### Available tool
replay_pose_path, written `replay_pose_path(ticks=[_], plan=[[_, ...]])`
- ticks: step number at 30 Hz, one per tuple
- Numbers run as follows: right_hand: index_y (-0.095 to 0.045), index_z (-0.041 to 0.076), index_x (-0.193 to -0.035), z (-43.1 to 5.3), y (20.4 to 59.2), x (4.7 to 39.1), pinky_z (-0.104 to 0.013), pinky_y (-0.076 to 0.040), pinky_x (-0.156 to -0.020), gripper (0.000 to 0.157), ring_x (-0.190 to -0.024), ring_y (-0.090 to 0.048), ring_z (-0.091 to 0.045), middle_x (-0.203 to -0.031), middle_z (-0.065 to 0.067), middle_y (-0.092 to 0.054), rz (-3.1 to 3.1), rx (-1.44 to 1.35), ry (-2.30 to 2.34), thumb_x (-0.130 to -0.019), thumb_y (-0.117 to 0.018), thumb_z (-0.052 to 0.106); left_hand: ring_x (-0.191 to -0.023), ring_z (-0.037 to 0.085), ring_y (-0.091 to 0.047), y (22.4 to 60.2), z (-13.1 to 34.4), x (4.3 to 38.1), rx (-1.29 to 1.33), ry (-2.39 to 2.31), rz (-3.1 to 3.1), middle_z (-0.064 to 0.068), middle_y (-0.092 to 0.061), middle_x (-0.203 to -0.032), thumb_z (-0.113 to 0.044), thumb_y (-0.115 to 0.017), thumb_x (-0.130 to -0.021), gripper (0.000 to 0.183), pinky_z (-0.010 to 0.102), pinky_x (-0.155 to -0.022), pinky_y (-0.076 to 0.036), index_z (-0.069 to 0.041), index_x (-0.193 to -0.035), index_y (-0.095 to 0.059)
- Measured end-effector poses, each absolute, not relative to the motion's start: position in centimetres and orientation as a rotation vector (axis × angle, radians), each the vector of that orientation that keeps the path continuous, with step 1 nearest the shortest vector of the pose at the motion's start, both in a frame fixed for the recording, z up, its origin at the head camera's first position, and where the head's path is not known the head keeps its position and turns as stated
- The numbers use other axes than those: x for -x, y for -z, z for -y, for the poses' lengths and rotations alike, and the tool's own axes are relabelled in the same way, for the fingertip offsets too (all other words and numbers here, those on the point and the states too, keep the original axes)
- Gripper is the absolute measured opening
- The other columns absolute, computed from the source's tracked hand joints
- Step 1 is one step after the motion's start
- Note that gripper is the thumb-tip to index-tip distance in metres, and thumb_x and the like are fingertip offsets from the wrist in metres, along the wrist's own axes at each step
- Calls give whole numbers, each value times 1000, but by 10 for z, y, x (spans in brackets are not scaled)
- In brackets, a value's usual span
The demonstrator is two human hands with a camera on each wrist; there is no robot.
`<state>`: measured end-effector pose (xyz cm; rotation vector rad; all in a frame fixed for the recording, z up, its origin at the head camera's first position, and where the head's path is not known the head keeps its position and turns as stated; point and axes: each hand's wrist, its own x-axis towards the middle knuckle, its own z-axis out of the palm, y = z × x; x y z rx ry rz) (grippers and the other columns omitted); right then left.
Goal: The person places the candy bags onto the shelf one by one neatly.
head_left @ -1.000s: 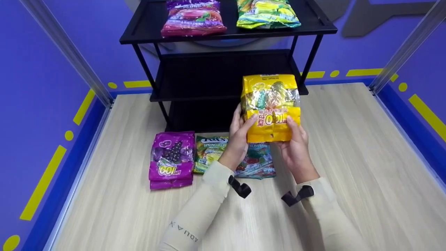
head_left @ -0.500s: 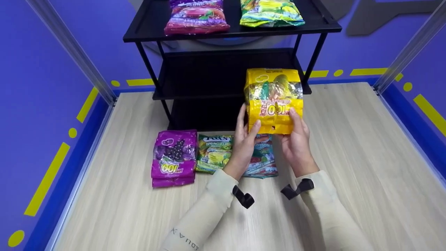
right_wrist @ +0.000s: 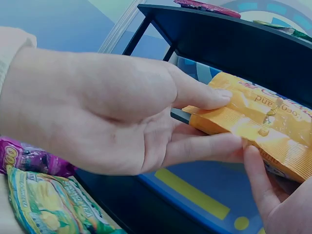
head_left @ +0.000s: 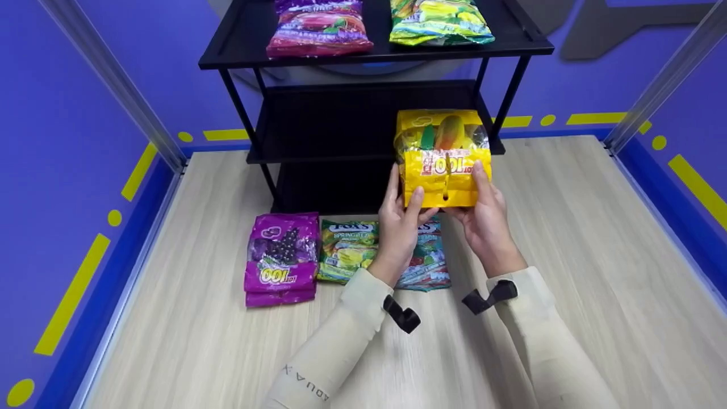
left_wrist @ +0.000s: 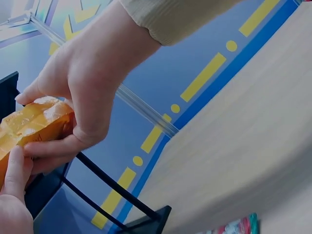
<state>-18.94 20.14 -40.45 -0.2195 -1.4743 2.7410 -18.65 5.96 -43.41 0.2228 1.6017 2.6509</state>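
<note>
Both hands hold a yellow candy bag [head_left: 443,159] with a clear window, raised in front of the right part of the rack's middle shelf. My left hand [head_left: 400,233] grips its lower left side, thumb on the front and fingers beneath. At the lower right, my right hand [head_left: 485,221] has its thumb on the front and fingers under the bag. In the right wrist view, the bag's crimped orange edge [right_wrist: 282,146] lies between thumb and fingers. The left wrist view shows the left hand [left_wrist: 83,92] pinching the bag's side.
A black three-tier rack [head_left: 329,125] stands at the back. On its top shelf lie a purple-red bag [head_left: 321,28] and a yellow-green bag [head_left: 440,23]. Before it on the table lie a purple bag [head_left: 282,258], a green Fox's bag [head_left: 347,250] and a teal bag [head_left: 429,264], partly behind the left hand.
Both hands have carried the yellow candy bag upward and forward, toward the middle shelf. Its lower edge has risen clear of the bags on the table, uncovering more of the teal one.
</note>
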Motion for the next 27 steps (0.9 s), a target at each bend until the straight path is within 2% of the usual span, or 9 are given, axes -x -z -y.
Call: replay_pose_path(ticks=[5, 10, 17, 21, 27], plan=[[-43, 13, -139, -205, 400, 188, -32, -61, -78, 59, -94, -67, -18, -121, -8, -52, 1502, 207, -2724, -93, -55, 48, -121, 20, -60, 426, -64, 188, -196, -2675, -1599, 5, -44, -148, -28, -52, -99, 65, 30, -92, -55, -37, -153, -19], [-41, 14, -142, -206, 401, 182, -31, -60, -78, 60, -98, -67, -17, -125, -8, -53, 1551, 190, -2698, -94, -54, 47, -123, 19, -59, 421, -66, 191, -157, -2685, -1577, 4, -43, -148, -30, -51, -99, 65, 30, -93, -54, -37, -154, -17], [-41, 14, -143, -208, 405, 167, -30, -60, -79, 52, -101, -66, -20, -127, -8, -54, 1628, 149, -2549, -99, -50, 40, -124, 19, -58, 416, -69, 195, -147, -2702, -1550, 5, -43, -148, -28, -51, -99, 66, 31, -94, -54, -35, -155, -16], [-36, 21, -147, -208, 409, 158, -28, -60, -80, 49, -100, -68, -20, -135, -7, -51, 1694, 111, -2402, -101, -48, 37, -123, 19, -58, 414, -71, 200, -120, -2699, -1562, 4, -42, -148, -28, -50, -100, 65, 31, -95, -54, -34, -155, -16], [-32, 37, -149, -204, 415, 150, -28, -60, -80, 54, -103, -67, -21, -141, -5, -50, 1902, 74, -2138, -99, -52, 35, -123, 19, -58, 410, -75, 205, -44, -2670, -1639, 3, -38, -151, -26, -48, -101, 64, 30, -94, -54, -32, -155, -15]])
